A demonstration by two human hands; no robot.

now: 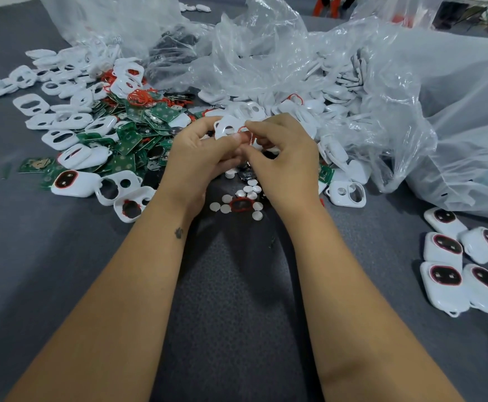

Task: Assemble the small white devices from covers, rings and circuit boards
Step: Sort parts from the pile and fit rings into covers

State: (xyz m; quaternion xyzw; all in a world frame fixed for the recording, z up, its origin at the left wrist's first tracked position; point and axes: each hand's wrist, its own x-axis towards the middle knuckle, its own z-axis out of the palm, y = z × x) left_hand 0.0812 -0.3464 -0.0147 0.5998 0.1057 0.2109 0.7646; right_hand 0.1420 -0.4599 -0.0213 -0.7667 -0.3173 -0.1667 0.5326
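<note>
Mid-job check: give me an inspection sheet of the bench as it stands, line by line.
Surface: grey cloth table, bare patch in front of the person.
Job's things: white cover with a red ring, held up by both hands; green circuit boards heaped left of centre; loose covers at left; finished devices grouped at right; small white discs and a red ring below the hands.
Clutter: clear plastic bags across the back and right.
Grips: left hand grips the cover; right hand pinches the ring.
Cables: nothing seen.
Surroundings: orange frame behind the table.
</note>
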